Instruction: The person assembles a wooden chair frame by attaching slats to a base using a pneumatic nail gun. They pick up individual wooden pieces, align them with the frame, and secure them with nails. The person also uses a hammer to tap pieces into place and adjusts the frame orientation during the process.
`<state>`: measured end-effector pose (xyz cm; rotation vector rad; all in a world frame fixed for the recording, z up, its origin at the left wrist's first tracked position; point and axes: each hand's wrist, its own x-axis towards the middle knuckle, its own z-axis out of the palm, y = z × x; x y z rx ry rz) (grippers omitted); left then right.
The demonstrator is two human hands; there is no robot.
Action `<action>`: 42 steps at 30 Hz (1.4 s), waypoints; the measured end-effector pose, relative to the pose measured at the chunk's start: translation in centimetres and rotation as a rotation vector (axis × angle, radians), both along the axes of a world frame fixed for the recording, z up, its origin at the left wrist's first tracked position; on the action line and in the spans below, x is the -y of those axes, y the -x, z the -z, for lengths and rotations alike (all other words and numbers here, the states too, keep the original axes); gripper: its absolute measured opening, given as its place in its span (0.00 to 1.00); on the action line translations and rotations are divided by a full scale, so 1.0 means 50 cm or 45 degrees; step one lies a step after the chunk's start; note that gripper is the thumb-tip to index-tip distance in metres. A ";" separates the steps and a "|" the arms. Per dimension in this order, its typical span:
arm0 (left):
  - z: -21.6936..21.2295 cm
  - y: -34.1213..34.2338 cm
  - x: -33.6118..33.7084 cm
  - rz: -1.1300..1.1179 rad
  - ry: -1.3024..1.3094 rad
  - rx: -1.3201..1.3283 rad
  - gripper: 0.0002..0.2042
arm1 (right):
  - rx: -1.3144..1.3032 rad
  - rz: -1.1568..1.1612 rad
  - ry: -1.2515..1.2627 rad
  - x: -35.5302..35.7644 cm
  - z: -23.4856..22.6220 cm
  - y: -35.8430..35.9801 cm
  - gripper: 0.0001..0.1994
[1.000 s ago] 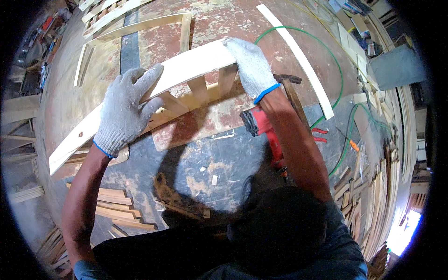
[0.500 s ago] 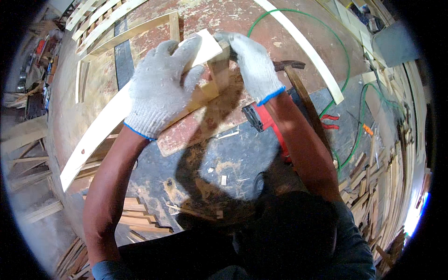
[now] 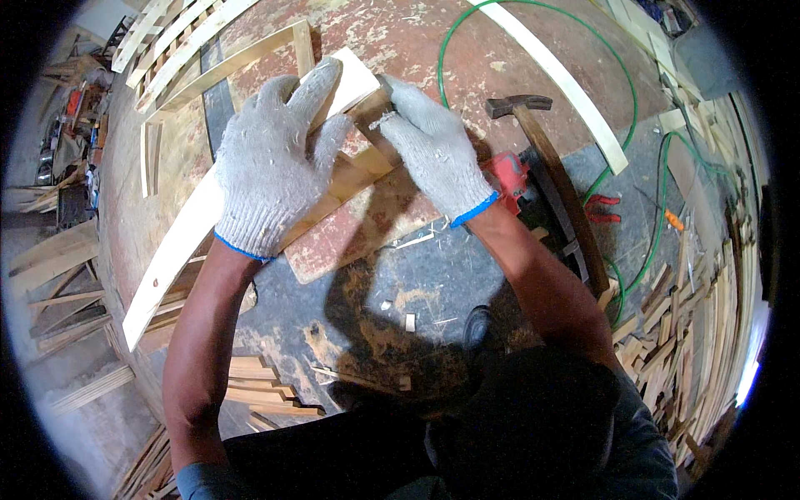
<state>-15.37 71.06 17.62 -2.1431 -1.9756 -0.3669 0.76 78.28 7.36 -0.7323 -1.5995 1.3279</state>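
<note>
Both my hands wear grey-white knit gloves with blue cuffs. My left hand (image 3: 275, 167) lies over a long pale plank (image 3: 171, 262), its thumb and fingers closed around it near the far end. That plank slants from the lower left up to the middle. Beneath its far end is a short wooden block (image 3: 372, 117), meeting a browner wood piece (image 3: 354, 177) that runs back under my left hand. My right hand (image 3: 433, 142) grips the block from the right, thumb on its near face; the far fingertips are partly hidden.
A claw hammer (image 3: 562, 179) rests right of my right wrist, beside a red power tool (image 3: 508, 177) partly hidden by my arm. Farther right lie red-handled pliers (image 3: 603, 208), a green hose (image 3: 635, 100) and an orange-handled tool (image 3: 673, 220). Wood strips (image 3: 667, 333) pile up at right.
My right hand has come slightly left and down, its thumb now on the block's near face. My left hand keeps its hold on the plank. More of the hammer shows.
</note>
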 end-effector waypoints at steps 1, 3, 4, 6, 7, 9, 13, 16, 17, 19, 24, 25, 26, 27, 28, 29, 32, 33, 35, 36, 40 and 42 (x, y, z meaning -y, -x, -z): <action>0.000 0.000 0.000 -0.003 0.000 -0.005 0.24 | -0.008 -0.036 0.045 0.001 -0.007 -0.002 0.21; 0.002 -0.001 -0.001 -0.003 -0.004 -0.012 0.24 | 0.018 -0.035 0.042 0.001 -0.011 -0.005 0.22; 0.004 -0.001 -0.001 0.002 -0.014 -0.013 0.25 | 0.031 -0.035 0.041 0.001 -0.011 -0.007 0.22; 0.008 -0.001 -0.001 0.012 -0.036 -0.015 0.26 | 0.065 0.007 0.005 0.002 -0.001 -0.005 0.22; 0.007 -0.004 -0.002 0.002 -0.028 -0.025 0.26 | 0.082 0.029 -0.013 0.002 0.003 -0.005 0.22; 0.002 -0.009 -0.002 -0.020 -0.012 -0.047 0.26 | 0.071 0.032 -0.012 0.004 -0.001 -0.003 0.22; 0.005 -0.007 0.000 0.013 -0.060 -0.065 0.26 | 0.052 0.038 -0.029 0.003 0.011 0.003 0.22; 0.003 -0.015 -0.001 -0.009 -0.030 -0.060 0.25 | 0.003 0.092 -0.066 0.011 0.013 0.009 0.23; 0.004 -0.017 -0.003 -0.041 -0.008 -0.056 0.25 | 0.031 0.079 -0.049 0.013 0.006 0.008 0.22; 0.006 -0.015 -0.006 -0.061 -0.005 -0.061 0.25 | 0.089 0.054 -0.015 0.012 -0.015 0.005 0.22; 0.013 -0.013 -0.011 -0.035 -0.041 -0.086 0.25 | 0.180 0.080 -0.049 0.009 -0.021 0.003 0.21; 0.013 -0.012 -0.013 -0.010 -0.087 -0.119 0.25 | 0.169 0.099 -0.040 0.011 -0.023 0.002 0.21; 0.017 -0.011 -0.012 0.011 -0.128 -0.141 0.24 | 0.206 0.055 -0.036 0.008 -0.022 -0.003 0.22; 0.021 -0.009 -0.011 0.032 -0.170 -0.163 0.24 | 0.244 0.012 -0.032 -0.002 -0.020 -0.009 0.22; 0.023 -0.007 -0.013 0.006 -0.143 -0.163 0.24 | 0.281 -0.031 -0.028 -0.006 -0.018 -0.019 0.23; 0.026 -0.009 -0.016 -0.016 -0.117 -0.147 0.24 | 0.300 0.050 -0.067 -0.003 -0.004 -0.041 0.23; 0.033 0.000 -0.017 -0.047 -0.093 -0.151 0.23 | 0.455 0.222 -0.189 0.017 0.101 -0.137 0.22; 0.022 0.003 -0.013 -0.050 -0.098 -0.170 0.23 | 0.580 0.255 -0.221 0.029 0.137 -0.184 0.22; 0.025 -0.004 -0.014 -0.062 -0.089 -0.148 0.23 | 1.010 0.324 -0.354 0.082 0.156 -0.276 0.23; 0.026 -0.001 -0.014 -0.075 -0.076 -0.122 0.23 | 1.191 0.350 -0.492 0.115 0.147 -0.303 0.25; 0.024 -0.004 -0.015 -0.109 -0.028 -0.185 0.23 | 1.332 0.344 -0.343 0.207 0.203 -0.367 0.29; 0.027 0.000 -0.011 -0.086 -0.052 -0.177 0.23 | 1.291 0.324 -0.285 0.210 0.172 -0.356 0.29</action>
